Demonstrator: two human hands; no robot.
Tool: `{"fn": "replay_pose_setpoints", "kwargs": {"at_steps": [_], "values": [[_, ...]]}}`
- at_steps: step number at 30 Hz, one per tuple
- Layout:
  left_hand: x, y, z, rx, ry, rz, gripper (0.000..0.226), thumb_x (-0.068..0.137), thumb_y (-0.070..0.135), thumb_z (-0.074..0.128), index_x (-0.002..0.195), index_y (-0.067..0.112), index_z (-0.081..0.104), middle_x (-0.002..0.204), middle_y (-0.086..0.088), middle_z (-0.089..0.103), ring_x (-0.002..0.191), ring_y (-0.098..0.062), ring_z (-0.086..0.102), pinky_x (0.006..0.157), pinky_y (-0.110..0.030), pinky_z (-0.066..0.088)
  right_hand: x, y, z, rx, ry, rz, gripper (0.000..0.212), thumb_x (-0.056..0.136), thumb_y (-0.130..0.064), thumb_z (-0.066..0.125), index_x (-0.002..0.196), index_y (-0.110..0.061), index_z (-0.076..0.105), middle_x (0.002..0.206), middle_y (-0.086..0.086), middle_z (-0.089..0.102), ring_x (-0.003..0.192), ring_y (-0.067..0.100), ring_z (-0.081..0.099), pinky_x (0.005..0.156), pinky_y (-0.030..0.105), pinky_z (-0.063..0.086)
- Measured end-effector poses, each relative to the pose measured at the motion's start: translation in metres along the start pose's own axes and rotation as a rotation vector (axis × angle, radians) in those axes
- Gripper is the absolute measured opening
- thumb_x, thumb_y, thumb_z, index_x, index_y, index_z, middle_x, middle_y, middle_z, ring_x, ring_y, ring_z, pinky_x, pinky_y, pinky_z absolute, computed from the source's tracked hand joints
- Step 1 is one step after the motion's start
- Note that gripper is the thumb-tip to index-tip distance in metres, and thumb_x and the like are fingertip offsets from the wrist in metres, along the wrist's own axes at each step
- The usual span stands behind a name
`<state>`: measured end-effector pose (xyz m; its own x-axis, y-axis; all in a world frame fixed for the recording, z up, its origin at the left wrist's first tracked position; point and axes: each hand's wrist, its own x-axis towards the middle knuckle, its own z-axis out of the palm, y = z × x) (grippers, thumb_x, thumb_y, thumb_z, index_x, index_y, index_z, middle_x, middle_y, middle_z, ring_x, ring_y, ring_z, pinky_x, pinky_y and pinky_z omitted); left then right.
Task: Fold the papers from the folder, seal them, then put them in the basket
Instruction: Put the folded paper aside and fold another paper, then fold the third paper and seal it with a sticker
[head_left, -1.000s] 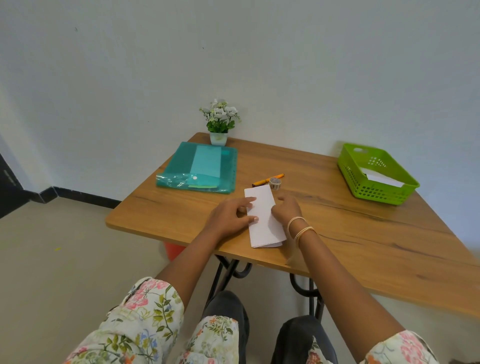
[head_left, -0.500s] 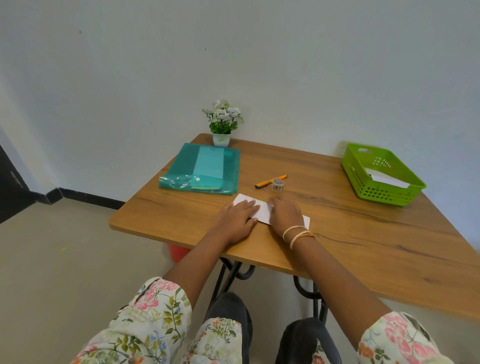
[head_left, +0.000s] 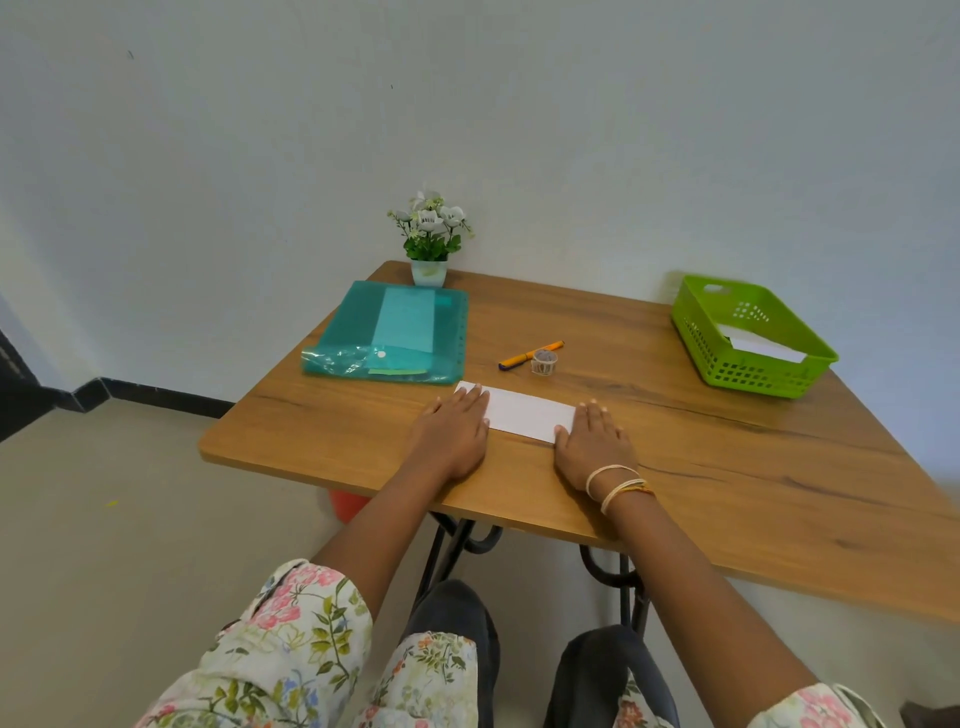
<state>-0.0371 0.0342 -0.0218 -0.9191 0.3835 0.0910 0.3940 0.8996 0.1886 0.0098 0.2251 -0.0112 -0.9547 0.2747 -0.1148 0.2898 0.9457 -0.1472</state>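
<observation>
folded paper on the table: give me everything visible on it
The paper is plain white, with no print visible, folded into a long narrow strip. It lies flat on the wooden table near the front edge, its long side running left to right, slightly slanted. The left hand presses flat on its left end, the right hand flat on its right end, fingers straight. The middle stretch shows bare. No tape can be seen on it. The roll of tape and pen lie just behind it, apart.

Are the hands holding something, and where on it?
Neither hand grips anything. The left hand and right hand lie flat with straight fingers, pressing the two ends of the folded white paper down on the table.
</observation>
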Motion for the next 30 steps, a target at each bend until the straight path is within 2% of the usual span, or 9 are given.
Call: {"fn": "replay_pose_setpoints", "kwargs": {"at_steps": [5,9,11,14,17,20,23,26,30], "values": [[0.002,-0.001,0.0,0.003,-0.003,0.006,0.053,0.103,0.037,0.02,0.154,0.022,0.013,0.161,0.005,0.011,0.148,-0.011,0.009,0.12,-0.038,0.01,-0.001,-0.005,-0.002,-0.027,0.03,0.004,0.067,0.1,-0.049,0.02,0.153,-0.01,0.008,0.161,0.009,0.003,0.149,0.025,0.004,0.119,0.042,0.008],[0.001,-0.001,-0.001,-0.013,0.007,0.012,0.052,0.103,0.038,0.022,0.153,0.024,0.015,0.161,0.006,0.013,0.147,-0.01,0.01,0.12,-0.039,0.011,-0.005,-0.019,0.001,-0.023,0.041,-0.24,0.061,0.101,-0.048,0.022,0.153,-0.018,0.014,0.161,0.006,0.009,0.149,0.023,0.007,0.119,0.044,0.012],[-0.001,-0.001,-0.002,-0.056,0.033,0.015,0.051,0.103,0.037,0.025,0.152,0.025,0.02,0.16,0.006,0.017,0.147,-0.01,0.013,0.12,-0.039,0.011,-0.004,-0.023,0.0,-0.026,0.026,-0.282,0.054,0.103,-0.042,0.022,0.152,-0.02,0.018,0.161,0.006,0.012,0.148,0.023,0.01,0.118,0.046,0.015],[-0.004,0.001,-0.002,-0.158,0.115,-0.008,0.049,0.1,0.037,0.037,0.147,0.024,0.034,0.156,0.003,0.028,0.145,-0.013,0.022,0.118,-0.039,0.016,0.004,-0.022,-0.004,-0.037,0.005,-0.216,0.05,0.103,-0.038,0.025,0.15,-0.022,0.022,0.16,0.006,0.014,0.147,0.026,0.013,0.116,0.049,0.019],[-0.007,0.001,-0.003,-0.276,0.231,-0.04,0.042,0.097,0.033,0.047,0.137,0.019,0.049,0.15,-0.001,0.04,0.139,-0.017,0.034,0.114,-0.04,0.028,0.011,-0.011,-0.006,-0.035,-0.004,-0.103,0.05,0.103,-0.038,0.023,0.15,-0.023,0.022,0.16,0.006,0.014,0.147,0.027,0.014,0.115,0.051,0.021],[-0.008,-0.002,-0.008,-0.391,0.289,-0.052,0.035,0.095,0.025,0.051,0.129,0.018,0.057,0.143,-0.003,0.049,0.131,-0.018,0.044,0.105,-0.035,0.037,0.015,-0.003,-0.009,-0.032,-0.005,-0.038,0.05,0.103,-0.038,0.023,0.151,-0.023,0.021,0.16,0.005,0.014,0.147,0.026,0.014,0.116,0.051,0.021],[-0.009,-0.008,-0.013,-0.46,0.319,-0.049,0.029,0.093,0.018,0.052,0.12,0.017,0.062,0.133,-0.003,0.057,0.124,-0.019,0.05,0.099,-0.03,0.04,0.015,-0.011,-0.009,-0.056,0.053,-0.025,0.049,0.104,-0.031,0.024,0.151,-0.019,0.02,0.16,0.009,0.013,0.148,0.027,0.009,0.116,0.051,0.015],[-0.011,-0.027,-0.018,-0.417,0.376,-0.059,0.027,0.09,0.014,0.053,0.113,0.016,0.065,0.123,-0.002,0.061,0.116,-0.017,0.054,0.093,-0.026,0.041,0.009,-0.036,-0.002,-0.057,0.17,-0.156,0.048,0.102,-0.023,0.031,0.149,-0.016,0.024,0.158,0.01,0.019,0.147,0.026,0.012,0.117,0.048,0.014],[-0.017,-0.069,-0.028,-0.319,0.418,-0.097,0.025,0.088,0.011,0.053,0.109,0.014,0.067,0.112,-0.001,0.064,0.103,-0.016,0.058,0.084,-0.026,0.045,0.006,-0.081,0.005,0.02,0.231,-0.323,0.043,0.099,-0.027,0.039,0.141,-0.016,0.04,0.149,0.008,0.037,0.141,0.024,0.028,0.115,0.044,0.022]]}}
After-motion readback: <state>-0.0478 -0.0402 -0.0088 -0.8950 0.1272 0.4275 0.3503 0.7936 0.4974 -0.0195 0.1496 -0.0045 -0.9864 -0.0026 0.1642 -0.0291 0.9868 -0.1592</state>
